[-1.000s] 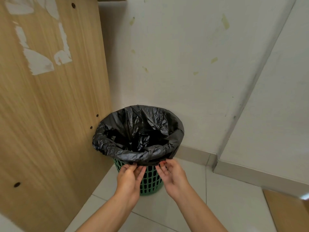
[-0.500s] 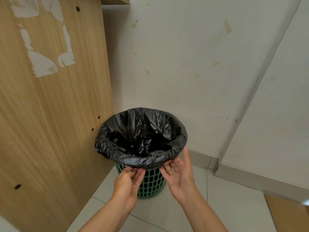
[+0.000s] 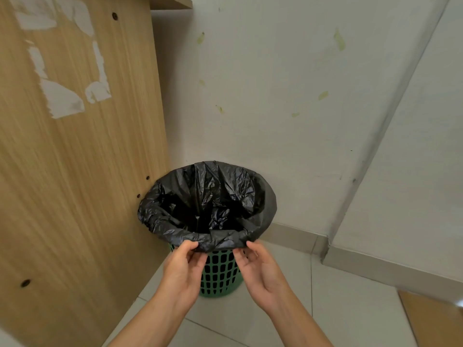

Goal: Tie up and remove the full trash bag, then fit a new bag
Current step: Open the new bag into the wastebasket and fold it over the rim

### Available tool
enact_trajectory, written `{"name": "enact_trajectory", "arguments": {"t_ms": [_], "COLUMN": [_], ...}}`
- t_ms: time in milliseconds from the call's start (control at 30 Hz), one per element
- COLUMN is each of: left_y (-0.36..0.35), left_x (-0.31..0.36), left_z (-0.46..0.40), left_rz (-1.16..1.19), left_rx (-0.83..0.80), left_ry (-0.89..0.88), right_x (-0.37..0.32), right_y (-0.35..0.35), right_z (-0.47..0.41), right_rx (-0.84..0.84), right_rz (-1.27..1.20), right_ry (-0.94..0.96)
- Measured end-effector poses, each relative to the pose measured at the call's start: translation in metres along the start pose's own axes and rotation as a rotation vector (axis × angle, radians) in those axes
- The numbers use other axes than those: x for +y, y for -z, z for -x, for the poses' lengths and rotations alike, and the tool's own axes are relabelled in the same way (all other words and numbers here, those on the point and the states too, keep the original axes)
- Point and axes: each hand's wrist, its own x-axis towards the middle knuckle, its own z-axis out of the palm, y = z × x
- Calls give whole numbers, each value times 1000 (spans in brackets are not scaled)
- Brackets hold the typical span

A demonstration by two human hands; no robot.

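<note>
A light wooden panel (image 3: 75, 171) with torn white paper scraps stands on the left. Just beside it, on the pale tiled floor (image 3: 350, 309), sits a green plastic lattice bin (image 3: 220, 274) lined with a crinkled black plastic trash bag (image 3: 260, 196), its edge folded over the rim. The left hand (image 3: 184, 266) pinches the near fold between thumb and fingers. The right hand (image 3: 258, 266) is loosely curled, fingertips at the fold; whether it grips, I cannot tell.
</note>
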Motion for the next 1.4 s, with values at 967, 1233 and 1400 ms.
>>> {"name": "enact_trajectory", "arguments": {"t_ms": [967,1233,1400], "left_y": [6,10,13], "left_x": [48,83,89], "left_z": [-31,-47,-52], "left_rz": [-298,-436,-519], "left_rx": [30,-84,-138], "left_ry": [-58,76,106], "right_x": [16,12,-7], "right_y": [-23,-22,-18], "right_z": [6,11,14], "right_rx": [185,231,229], "right_rz": [297,368,-38], "right_ry": [40,-63,-68]}}
